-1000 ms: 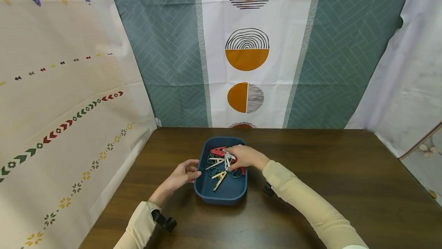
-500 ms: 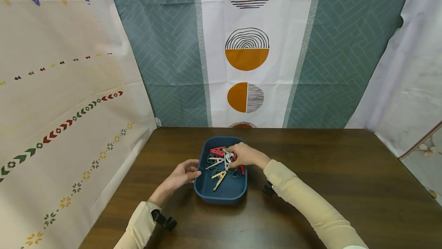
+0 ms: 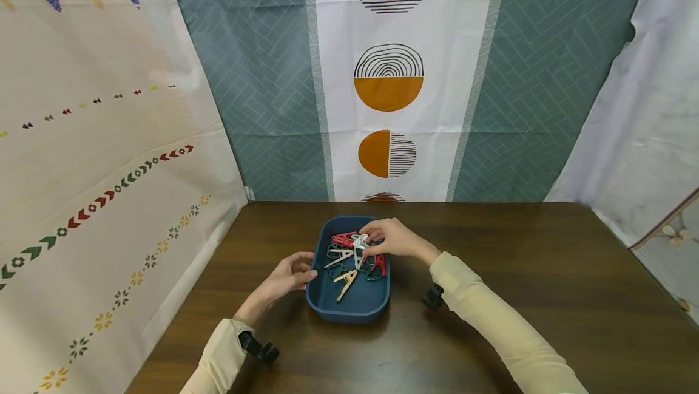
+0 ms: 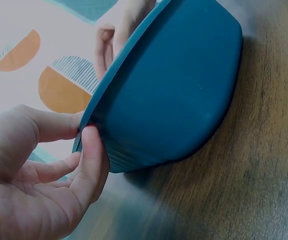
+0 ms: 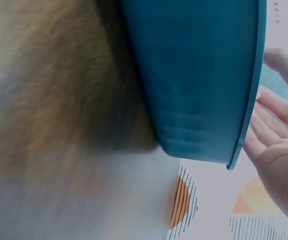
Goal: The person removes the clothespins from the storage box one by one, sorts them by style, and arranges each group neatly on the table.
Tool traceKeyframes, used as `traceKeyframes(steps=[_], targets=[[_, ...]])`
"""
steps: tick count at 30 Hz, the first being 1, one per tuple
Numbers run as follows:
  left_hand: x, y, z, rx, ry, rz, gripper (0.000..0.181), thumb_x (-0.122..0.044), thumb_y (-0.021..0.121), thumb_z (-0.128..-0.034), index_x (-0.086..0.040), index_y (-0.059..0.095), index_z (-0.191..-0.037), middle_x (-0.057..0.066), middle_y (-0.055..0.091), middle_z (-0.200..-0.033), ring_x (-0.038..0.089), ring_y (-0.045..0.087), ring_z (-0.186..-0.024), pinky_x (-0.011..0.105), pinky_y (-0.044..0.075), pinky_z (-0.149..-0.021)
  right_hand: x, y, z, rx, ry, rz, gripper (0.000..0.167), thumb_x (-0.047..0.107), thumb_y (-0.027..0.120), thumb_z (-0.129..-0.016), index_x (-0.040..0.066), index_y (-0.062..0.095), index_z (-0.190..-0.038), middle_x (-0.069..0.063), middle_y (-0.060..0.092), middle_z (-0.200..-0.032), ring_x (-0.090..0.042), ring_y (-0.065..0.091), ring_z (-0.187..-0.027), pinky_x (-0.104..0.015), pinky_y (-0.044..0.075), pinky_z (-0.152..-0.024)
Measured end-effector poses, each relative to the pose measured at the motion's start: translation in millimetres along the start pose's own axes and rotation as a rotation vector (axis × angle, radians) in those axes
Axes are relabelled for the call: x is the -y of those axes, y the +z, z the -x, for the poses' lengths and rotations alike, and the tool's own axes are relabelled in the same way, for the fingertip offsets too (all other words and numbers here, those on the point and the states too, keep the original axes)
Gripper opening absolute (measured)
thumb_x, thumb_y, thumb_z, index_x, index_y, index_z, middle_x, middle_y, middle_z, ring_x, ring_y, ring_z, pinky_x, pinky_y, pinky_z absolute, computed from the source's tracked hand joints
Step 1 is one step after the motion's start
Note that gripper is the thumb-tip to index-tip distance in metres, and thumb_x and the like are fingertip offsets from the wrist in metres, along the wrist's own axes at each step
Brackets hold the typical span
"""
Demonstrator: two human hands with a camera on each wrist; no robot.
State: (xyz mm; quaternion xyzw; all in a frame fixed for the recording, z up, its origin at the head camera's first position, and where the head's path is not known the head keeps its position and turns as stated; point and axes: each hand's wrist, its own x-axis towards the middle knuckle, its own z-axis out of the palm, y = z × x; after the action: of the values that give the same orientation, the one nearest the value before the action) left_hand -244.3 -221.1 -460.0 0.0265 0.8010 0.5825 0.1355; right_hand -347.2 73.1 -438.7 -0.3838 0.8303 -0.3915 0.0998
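Observation:
A dark blue plastic bin (image 3: 349,312) stands on the table, holding red, white and cream clothespins. My left hand (image 3: 289,275) grips the bin's left rim between thumb and fingers; in the left wrist view, the hand (image 4: 39,175) touches the rim from close by. Over the bin's right side, my right hand (image 3: 395,239) pinches a white clothespin (image 3: 360,240) among the pile. A cream clothespin (image 3: 346,285) lies nearer the front, and a red one (image 3: 379,263) sits below the right hand. In the right wrist view, the bin wall (image 5: 203,85) hides the fingertips.
Dark green looped cords or bands (image 3: 340,271) lie among the clothespins. The brown wooden table (image 3: 491,272) spreads out around the bin. A patterned cloth (image 3: 273,78) hangs along the far edge, with light cloths at both sides.
My right hand has risen slightly and shifted a little right, with the white clothespin moving up at its fingertips; more of the red clothespin shows. The left hand and bin stay put.

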Motion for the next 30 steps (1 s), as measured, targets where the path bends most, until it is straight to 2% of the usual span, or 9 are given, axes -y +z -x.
traceKeyframes(steps=[6, 13, 18, 26, 30], targets=[[2.0, -1.2, -2.0, 0.007, 0.007, 0.006, 0.05, -0.012, 0.061, -0.0943, 0.0, 0.041, -0.138, 0.018, 0.061, -0.105, 0.023, 0.064, -0.084, 0.03, 0.057, -0.074, -5, 0, 13.8, -0.106, 0.012, -0.124, 0.043, 0.02, 0.08, -0.079, 0.006, 0.063, -0.117, -0.015, 0.068, -0.113, -0.037, 0.065, -0.104, -0.051, 0.051, -0.095], [2.4, -1.8, -1.1, 0.019, 0.004, 0.008, 0.051, -0.013, 0.061, -0.0946, 0.0, 0.04, -0.139, 0.02, 0.06, -0.106, 0.021, 0.063, -0.082, 0.029, 0.056, -0.073, -8, 0, 31.1, -0.225, -0.042, -0.11, 0.041, 0.021, 0.082, -0.077, 0.009, 0.063, -0.11, -0.011, 0.069, -0.108, -0.038, 0.067, -0.1, -0.047, 0.055, -0.088], [1.0, -2.1, -1.6, 0.011, 0.006, 0.001, 0.05, -0.014, 0.06, -0.095, -0.001, 0.041, -0.139, 0.023, 0.06, -0.109, 0.022, 0.064, -0.083, 0.03, 0.057, -0.075, -8, -3, 43.7, -0.28, -0.003, -0.148, 0.04, 0.023, 0.085, -0.074, 0.011, 0.062, -0.105, -0.011, 0.069, -0.11, -0.034, 0.068, -0.101, -0.051, 0.052, -0.091], [2.8, -2.1, -2.9, 0.004, -0.008, 0.005, 0.049, -0.012, 0.06, -0.095, -0.001, 0.041, -0.139, 0.023, 0.06, -0.11, 0.02, 0.063, -0.083, 0.029, 0.056, -0.075, -14, -10, 63.1, -0.358, 0.032, -0.105, 0.043, 0.023, 0.087, -0.07, 0.009, 0.062, -0.101, -0.009, 0.068, -0.105, -0.026, 0.069, -0.096, -0.039, 0.055, -0.09], [4.4, -2.1, -2.4, 0.009, -0.006, 0.0, 0.05, -0.014, 0.06, -0.0951, -0.001, 0.04, -0.14, 0.023, 0.06, -0.112, 0.02, 0.063, -0.084, 0.029, 0.057, -0.076, -21, -13, 73.5, -0.394, 0.073, -0.083, 0.043, 0.024, 0.088, -0.069, 0.01, 0.063, -0.101, -0.007, 0.069, -0.101, -0.025, 0.07, -0.094, -0.04, 0.055, -0.089]])
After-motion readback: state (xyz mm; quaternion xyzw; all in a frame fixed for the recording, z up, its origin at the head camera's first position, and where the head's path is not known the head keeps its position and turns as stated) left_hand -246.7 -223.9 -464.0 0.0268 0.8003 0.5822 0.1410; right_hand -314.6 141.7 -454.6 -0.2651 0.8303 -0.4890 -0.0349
